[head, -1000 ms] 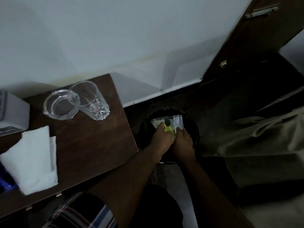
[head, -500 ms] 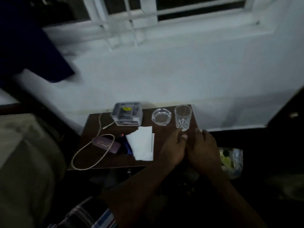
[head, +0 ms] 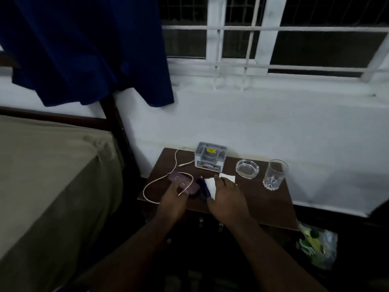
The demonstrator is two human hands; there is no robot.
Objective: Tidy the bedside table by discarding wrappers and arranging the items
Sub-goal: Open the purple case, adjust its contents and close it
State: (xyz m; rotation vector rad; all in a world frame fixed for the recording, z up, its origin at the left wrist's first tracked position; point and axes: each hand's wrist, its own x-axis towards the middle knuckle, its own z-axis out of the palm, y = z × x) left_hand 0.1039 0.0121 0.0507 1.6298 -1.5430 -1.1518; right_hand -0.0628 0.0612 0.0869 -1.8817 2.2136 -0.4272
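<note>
Now the head view, the only one, looks down on the brown bench (head: 263, 199) beside the bed (head: 52, 175). A second ago both hands were low over a dark bin, pushing a wrapper in. Both hands have since come back up to the bench. So the throwing-away part looks done, and the arranging part is likely starting.

The wrappers (head: 315, 247) sit low at the right, off the bench, yellow-green and shiny. The bin around them is too dark to see well.

The left hand (head: 174, 199) rests on the purple phone (head: 185, 183). Its fingers are bent down over the near end of the phone, but it is too dim to tell if they grip it. The phone is a long flat shape. Its long way runs from far-left to near-right. A white cable (head: 160, 182) loops over it and goes back toward the wall.

The right hand (head: 227, 199) lies flat on the white tissue (head: 210, 184). Its fingers are close together and point away toward the wall, pressing down on the tissue and not pinching it. A dark blue thing (head: 203, 186) lies between the two hands; what it is cannot be told.

At the back stand a grey box (head: 210, 158), a glass ashtray (head: 247, 168) and a drinking glass (head: 274, 174). The glass stands upright, just beside the ashtray, not touching it.
</note>
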